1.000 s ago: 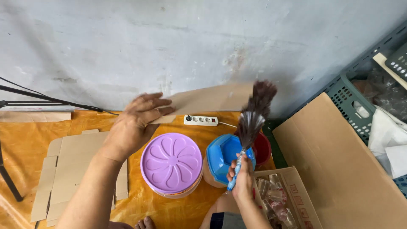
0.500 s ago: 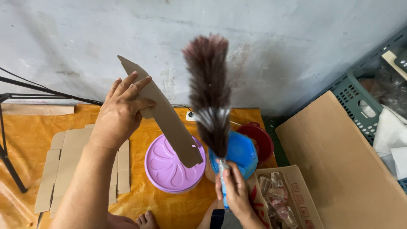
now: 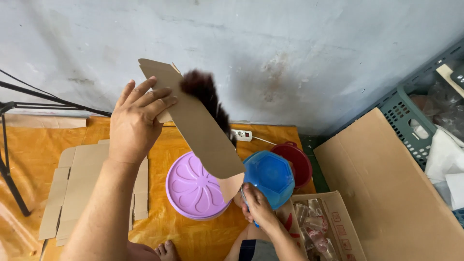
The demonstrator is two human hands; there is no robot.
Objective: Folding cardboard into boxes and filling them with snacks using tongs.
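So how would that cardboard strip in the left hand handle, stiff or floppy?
Probably fairly stiff: the cardboard strip stays straight though the left hand holds only its upper end. Likely light, pinched with fingers. It appears creased near the bottom, so it may fold there.

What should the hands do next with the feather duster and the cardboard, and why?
Probably sweep the feather duster down along the cardboard piece. The left hand holds the cardboard raised and tilted, the right hand grips the duster's handle, and the feathers sit behind the top edge.
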